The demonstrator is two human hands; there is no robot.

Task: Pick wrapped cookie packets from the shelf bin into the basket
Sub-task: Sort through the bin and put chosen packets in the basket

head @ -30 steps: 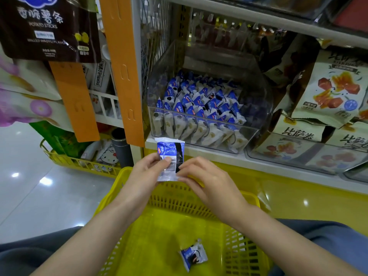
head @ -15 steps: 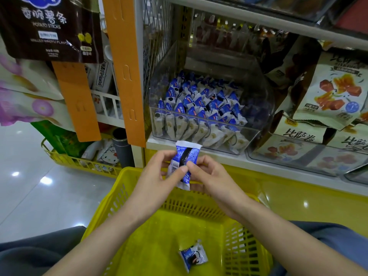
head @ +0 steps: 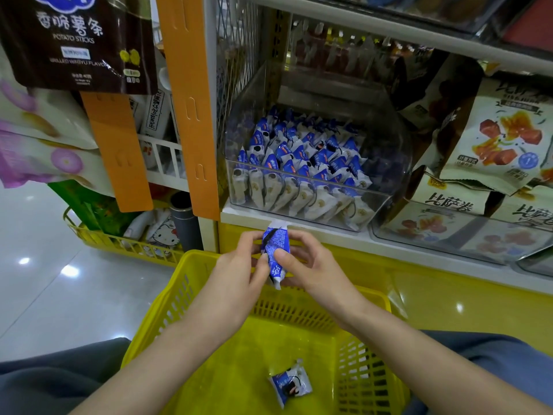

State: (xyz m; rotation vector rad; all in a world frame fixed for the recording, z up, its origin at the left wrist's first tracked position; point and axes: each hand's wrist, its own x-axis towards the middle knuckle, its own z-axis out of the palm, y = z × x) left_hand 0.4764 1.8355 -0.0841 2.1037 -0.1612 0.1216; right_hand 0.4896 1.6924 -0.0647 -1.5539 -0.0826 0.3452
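Observation:
A blue-and-white wrapped cookie packet [head: 275, 255] is held upright between both hands above the far rim of the yellow basket [head: 167, 307]. My left hand [head: 239, 274] pinches its left edge and my right hand [head: 311, 268] pinches its right side. One more cookie packet [head: 289, 383] lies on the basket floor. The clear shelf bin [head: 386, 163] just behind the hands holds several rows of the same packets [head: 299, 172].
Bags of snacks [head: 490, 139] fill the clear bins to the right of the cookie bin. An orange shelf upright [head: 191, 109] and hanging potato stick bags [head: 77, 40] stand at the left. A second yellow basket [head: 119, 244] sits on the shiny floor.
The packet has been turned between the hands, from its barcode face to a side-on blue face, and it has moved slightly lower and to the right. Both hands still hold it.

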